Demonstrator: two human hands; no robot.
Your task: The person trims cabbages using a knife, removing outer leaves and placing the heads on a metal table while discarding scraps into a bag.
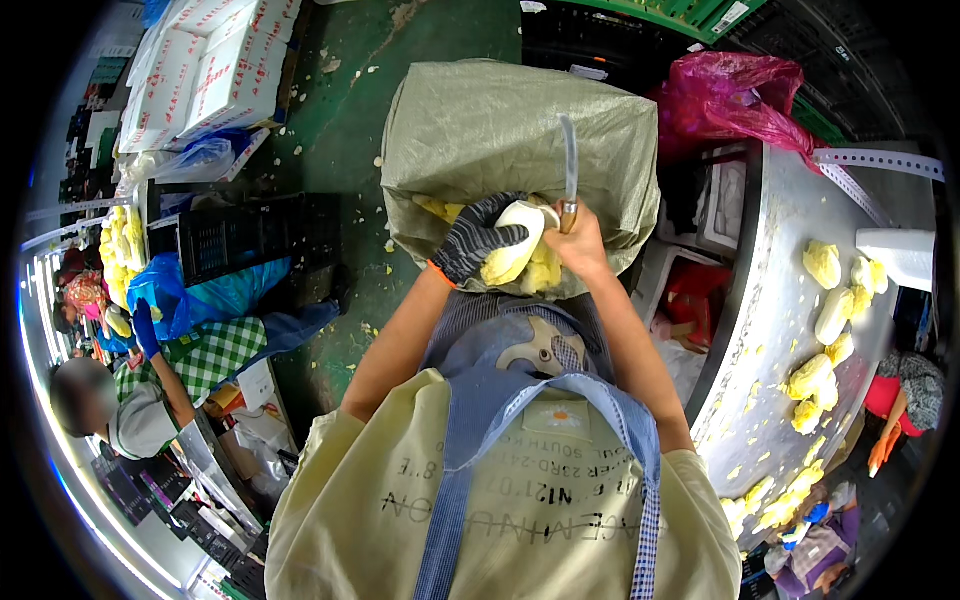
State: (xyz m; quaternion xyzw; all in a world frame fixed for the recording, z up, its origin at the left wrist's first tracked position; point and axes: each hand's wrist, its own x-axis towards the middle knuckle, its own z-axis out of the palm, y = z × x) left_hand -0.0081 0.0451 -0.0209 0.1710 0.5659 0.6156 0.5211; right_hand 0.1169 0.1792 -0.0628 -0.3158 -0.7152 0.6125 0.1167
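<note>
My left hand wears a grey-black striped knit glove with an orange cuff. It grips a pale yellow napa cabbage, whose white base faces my right hand. Bare, my right hand is closed around the wooden handle of a curved-blade knife, its blade pointing away from me. The thumb side of that hand is close to the cabbage base; whether it touches is unclear. Both hands are over a greenish woven plastic sack. Loose yellow cabbage leaves show beneath the cabbage.
At right a metal table bears several cabbages and leaf scraps. A pink plastic bag sits beyond it. Black crates and white cartons stand left. A co-worker with a blue glove is at far left; others are at right.
</note>
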